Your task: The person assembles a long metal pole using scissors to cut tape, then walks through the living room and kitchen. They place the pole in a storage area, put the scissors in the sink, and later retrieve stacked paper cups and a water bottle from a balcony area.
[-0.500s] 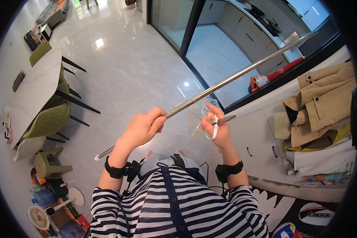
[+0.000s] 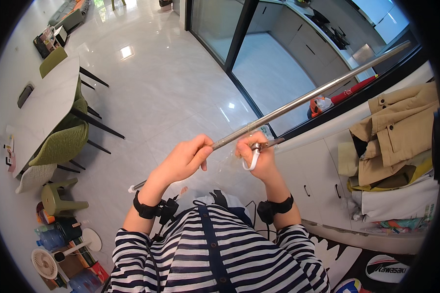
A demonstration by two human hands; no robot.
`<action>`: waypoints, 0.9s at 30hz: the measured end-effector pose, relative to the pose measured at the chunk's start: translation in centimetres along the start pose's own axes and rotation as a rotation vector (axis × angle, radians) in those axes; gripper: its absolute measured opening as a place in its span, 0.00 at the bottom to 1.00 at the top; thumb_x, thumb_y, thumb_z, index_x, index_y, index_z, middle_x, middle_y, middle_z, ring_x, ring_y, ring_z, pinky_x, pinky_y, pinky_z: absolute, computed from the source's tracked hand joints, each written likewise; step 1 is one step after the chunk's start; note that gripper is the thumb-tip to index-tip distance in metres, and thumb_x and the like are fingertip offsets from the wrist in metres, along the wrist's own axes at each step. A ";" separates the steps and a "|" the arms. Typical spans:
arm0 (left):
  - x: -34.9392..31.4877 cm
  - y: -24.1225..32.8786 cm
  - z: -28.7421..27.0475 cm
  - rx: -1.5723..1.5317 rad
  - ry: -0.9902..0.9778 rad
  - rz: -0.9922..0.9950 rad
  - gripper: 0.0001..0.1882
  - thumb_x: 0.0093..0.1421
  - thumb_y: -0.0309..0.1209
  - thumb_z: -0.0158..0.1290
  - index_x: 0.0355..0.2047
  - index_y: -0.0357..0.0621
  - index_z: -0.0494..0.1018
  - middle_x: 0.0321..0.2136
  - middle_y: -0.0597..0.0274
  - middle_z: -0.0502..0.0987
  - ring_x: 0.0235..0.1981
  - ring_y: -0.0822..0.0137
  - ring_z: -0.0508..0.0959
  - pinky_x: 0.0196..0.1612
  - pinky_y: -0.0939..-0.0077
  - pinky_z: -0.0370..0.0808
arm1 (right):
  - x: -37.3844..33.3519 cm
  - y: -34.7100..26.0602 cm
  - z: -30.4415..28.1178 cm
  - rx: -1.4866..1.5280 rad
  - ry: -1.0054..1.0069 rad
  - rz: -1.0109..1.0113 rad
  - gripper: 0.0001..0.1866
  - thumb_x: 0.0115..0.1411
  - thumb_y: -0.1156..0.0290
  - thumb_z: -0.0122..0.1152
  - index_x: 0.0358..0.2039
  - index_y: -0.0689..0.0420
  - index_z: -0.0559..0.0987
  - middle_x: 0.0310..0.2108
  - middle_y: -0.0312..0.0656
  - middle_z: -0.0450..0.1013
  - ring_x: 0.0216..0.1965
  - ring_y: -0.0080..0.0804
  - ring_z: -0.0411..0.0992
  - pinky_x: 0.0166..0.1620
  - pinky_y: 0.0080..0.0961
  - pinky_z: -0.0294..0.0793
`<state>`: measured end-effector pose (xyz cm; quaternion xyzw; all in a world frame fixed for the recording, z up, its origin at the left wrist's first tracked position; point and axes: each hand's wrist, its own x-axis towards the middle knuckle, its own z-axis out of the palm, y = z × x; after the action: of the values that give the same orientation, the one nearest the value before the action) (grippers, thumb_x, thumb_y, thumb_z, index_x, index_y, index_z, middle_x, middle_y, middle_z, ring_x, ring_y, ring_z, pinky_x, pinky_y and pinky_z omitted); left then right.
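A long silver metal pole point(image 2: 298, 101) slants up from lower left to far upper right. Wrapped round its lower part is my left hand point(image 2: 187, 157), closed. Just right of it, my right hand point(image 2: 260, 158) is closed around a pair of scissors with white handles point(image 2: 252, 161); the blades point right, away from the pole. The right fingers curl close beneath the pole, beside a faint clear, tape-like strip point(image 2: 251, 128) around it. Whether those fingers also pinch that clear material is hard to make out. The pole's white-tipped lower end point(image 2: 132, 188) shows past my left forearm.
At left stand a white table point(image 2: 49, 115) and green chairs point(image 2: 61, 141), with a green stool point(image 2: 63, 198) nearer. A fan point(image 2: 45, 263) and water bottles are at lower left. At right are a white cabinet point(image 2: 308, 171), folded clothes point(image 2: 401, 127) and a black-framed glass door point(image 2: 230, 58).
My right hand has moved left, closer to the pole, and its raised index finger has curled in. The pole has shifted slightly right with my left hand.
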<state>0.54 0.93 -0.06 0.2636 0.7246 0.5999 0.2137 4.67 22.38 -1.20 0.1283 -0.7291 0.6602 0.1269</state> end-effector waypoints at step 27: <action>0.9 -4.0 -0.1 0.189 0.581 0.088 0.08 0.59 0.27 0.49 0.39 0.42 0.66 0.25 0.59 0.71 0.23 0.64 0.72 0.28 0.74 0.69 | 2.6 1.3 1.0 -0.563 0.469 -0.334 0.13 0.51 0.81 0.62 0.28 0.58 0.64 0.18 0.39 0.64 0.15 0.26 0.62 0.19 0.21 0.62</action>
<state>-0.69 0.88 -3.93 0.1308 0.7958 0.5887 -0.0542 1.81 21.42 -1.56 0.0510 -0.8019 0.4163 0.4256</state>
